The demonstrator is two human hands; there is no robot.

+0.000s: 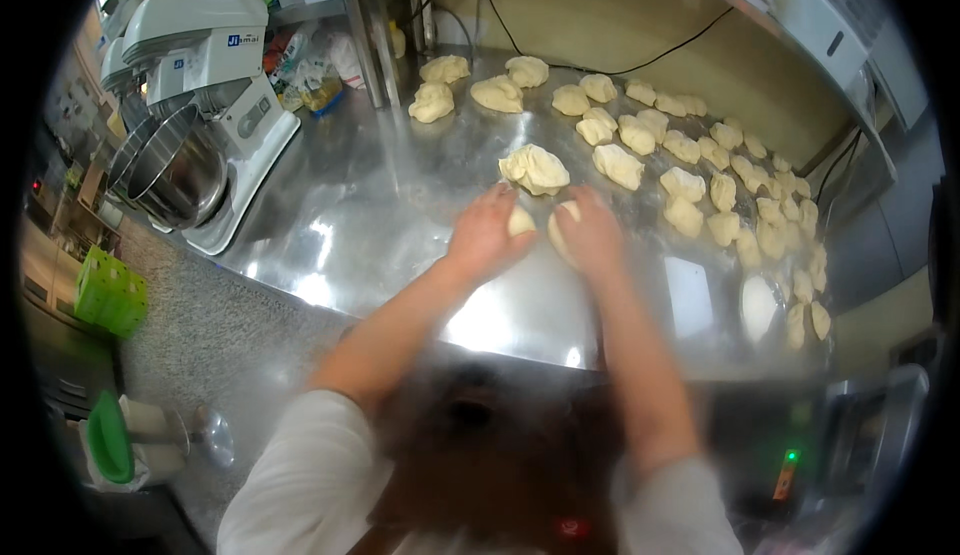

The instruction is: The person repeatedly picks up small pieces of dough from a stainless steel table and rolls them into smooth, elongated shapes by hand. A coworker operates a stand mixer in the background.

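My left hand [486, 231] is cupped over a small ball of dough [521, 221], and part of the ball shows by the thumb. Under my right hand [596, 236] a second dough ball [559, 234] shows along the palm's inner side. Both balls rest on the stainless steel worktop [390, 240], a short gap apart. Just beyond my fingertips lies a larger, rough lump of dough [535, 169]. The fingers partly hide both balls.
Several dough pieces [636, 134] spread across the back and right of the worktop. At right are a white rectangular flat object [688, 296] and a bowl of white powder [761, 306]. Stand mixers [202, 104] with steel bowls occupy the left. A black cable [660, 56] runs along the wall.
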